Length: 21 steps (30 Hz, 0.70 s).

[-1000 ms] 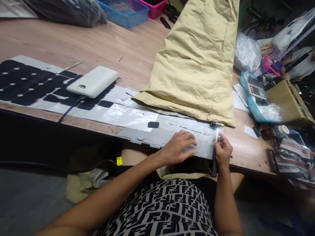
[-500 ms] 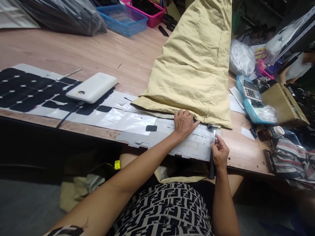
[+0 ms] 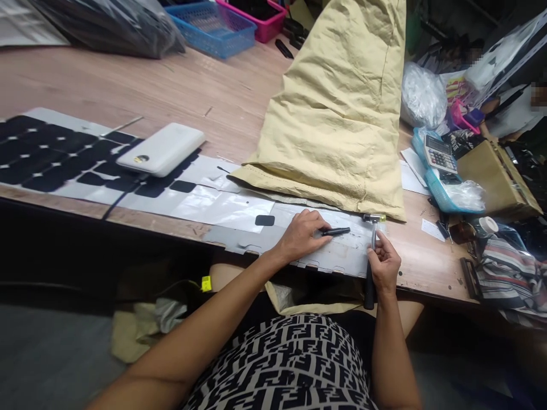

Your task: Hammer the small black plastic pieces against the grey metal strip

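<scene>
My left hand [image 3: 301,234] rests on a grey metal plate [image 3: 256,242] at the table's near edge and pinches a short black rod-like part [image 3: 337,231] that points right. My right hand [image 3: 383,263] grips the handle of a small hammer [image 3: 373,225], its head lying on the plate's right end close to the black part's tip. The hammer's black grip sticks out below my fist over the table edge. A large tan sack [image 3: 342,108] lies just behind both hands.
A white power bank [image 3: 160,149] sits on a sheet of black pads [image 3: 51,156] at the left. Blue [image 3: 213,25] and pink baskets [image 3: 265,14] stand at the back. A calculator [image 3: 436,154], a cardboard box [image 3: 496,176], bags and clutter crowd the right side.
My left hand reached back to the sack's edge, then returned to the plate holding the black part. My right hand and the hammer hardly moved.
</scene>
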Available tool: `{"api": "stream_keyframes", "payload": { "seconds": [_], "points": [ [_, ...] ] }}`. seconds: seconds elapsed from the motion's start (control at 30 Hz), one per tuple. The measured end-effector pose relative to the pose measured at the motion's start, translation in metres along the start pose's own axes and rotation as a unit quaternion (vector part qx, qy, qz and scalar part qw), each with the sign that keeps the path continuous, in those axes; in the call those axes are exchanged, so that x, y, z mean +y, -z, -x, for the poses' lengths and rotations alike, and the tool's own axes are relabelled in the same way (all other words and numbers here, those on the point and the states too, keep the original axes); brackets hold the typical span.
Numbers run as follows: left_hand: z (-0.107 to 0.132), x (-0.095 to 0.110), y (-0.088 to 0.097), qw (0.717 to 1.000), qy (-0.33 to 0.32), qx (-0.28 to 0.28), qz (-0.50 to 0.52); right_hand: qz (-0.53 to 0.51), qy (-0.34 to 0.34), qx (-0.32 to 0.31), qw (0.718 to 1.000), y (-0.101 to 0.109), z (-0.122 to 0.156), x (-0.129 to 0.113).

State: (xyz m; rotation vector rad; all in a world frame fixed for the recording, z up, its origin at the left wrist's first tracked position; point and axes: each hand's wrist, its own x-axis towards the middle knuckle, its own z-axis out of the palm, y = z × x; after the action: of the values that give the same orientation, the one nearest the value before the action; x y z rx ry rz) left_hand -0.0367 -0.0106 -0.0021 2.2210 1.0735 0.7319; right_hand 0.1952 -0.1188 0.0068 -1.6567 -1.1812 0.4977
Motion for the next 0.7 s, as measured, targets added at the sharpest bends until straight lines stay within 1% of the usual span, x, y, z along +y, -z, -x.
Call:
{"api": "stream_keyframes", "payload": {
  "seconds": [0.1, 0.17, 0.23, 0.33, 0.4, 0.47, 0.63, 0.7],
  "points": [
    [-0.002, -0.004, -0.001, 1.000, 0.000, -0.007, 0.014, 0.009, 0.031, 0.007, 0.999, 0.002, 0.003, -0.005],
    [-0.003, -0.005, -0.002, 1.000, 0.000, -0.012, 0.018, 0.029, 0.071, -0.001, 0.997, 0.002, 0.007, -0.010],
    [-0.004, -0.006, -0.002, 1.000, -0.002, -0.010, 0.020, 0.054, 0.118, -0.027, 0.991, 0.000, 0.013, -0.017],
    [-0.003, -0.006, -0.003, 1.000, -0.003, -0.005, 0.019, 0.082, 0.180, -0.083, 0.977, -0.007, 0.024, -0.029],
    [-0.003, -0.006, -0.004, 1.000, 0.001, -0.004, 0.018, 0.096, 0.200, -0.109, 0.969, -0.012, 0.030, -0.036],
    [-0.003, -0.006, -0.004, 1.000, 0.004, -0.006, 0.019, 0.111, 0.212, -0.121, 0.963, -0.015, 0.034, -0.041],
    [-0.004, -0.005, -0.003, 1.000, 0.011, -0.004, 0.013, 0.127, 0.253, -0.116, 0.952, -0.020, 0.039, -0.047],
    [-0.005, -0.004, -0.003, 1.000, 0.017, -0.002, 0.013, 0.132, 0.263, -0.125, 0.947, -0.021, 0.039, -0.047]
  ]
}}
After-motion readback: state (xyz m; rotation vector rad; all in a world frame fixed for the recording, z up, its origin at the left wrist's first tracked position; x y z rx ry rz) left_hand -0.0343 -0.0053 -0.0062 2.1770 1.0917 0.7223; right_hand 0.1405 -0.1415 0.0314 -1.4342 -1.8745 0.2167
